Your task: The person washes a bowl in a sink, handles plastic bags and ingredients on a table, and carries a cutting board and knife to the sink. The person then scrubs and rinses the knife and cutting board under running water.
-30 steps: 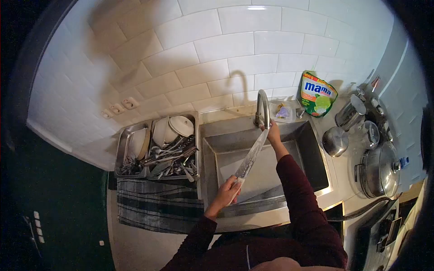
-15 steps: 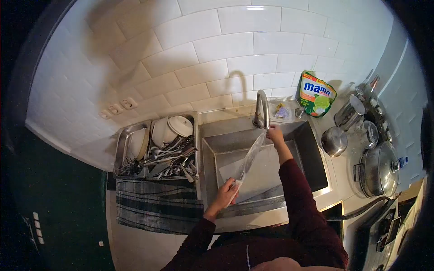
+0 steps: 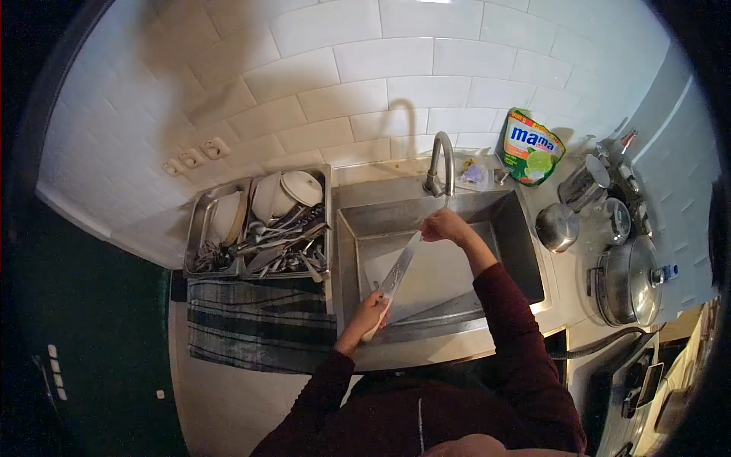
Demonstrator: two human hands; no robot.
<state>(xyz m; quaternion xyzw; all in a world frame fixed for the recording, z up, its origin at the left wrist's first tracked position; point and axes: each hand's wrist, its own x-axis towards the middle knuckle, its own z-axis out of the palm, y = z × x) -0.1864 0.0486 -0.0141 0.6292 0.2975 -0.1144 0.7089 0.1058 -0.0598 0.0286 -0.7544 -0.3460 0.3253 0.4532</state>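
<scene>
My left hand (image 3: 368, 314) is wrapped round the pale handle of a long knife (image 3: 401, 266), held slantwise over the sink (image 3: 352, 251). The wet blade points up and to the right. At its tip, the closed fingers of my right hand (image 3: 446, 227) pinch the blade; whether they also hold something small is hidden. Just above that hand, water runs from the curved faucet (image 3: 444, 156). A white cutting board (image 3: 426, 282) lies in the sink beneath the knife.
Left of the sink, metal trays (image 3: 329, 228) hold cutlery and dishes beside a striped towel (image 3: 259, 324). A detergent pouch (image 3: 531, 148) stands behind the sink, near a small plastic tub (image 3: 476, 177). Metal pots (image 3: 557, 228) and a lidded pan (image 3: 630, 282) stand at right.
My right hand has moved down and left from under the faucet, staying at the blade's tip. The knife has come slightly lower and left in my left hand. The view has shifted a little.
</scene>
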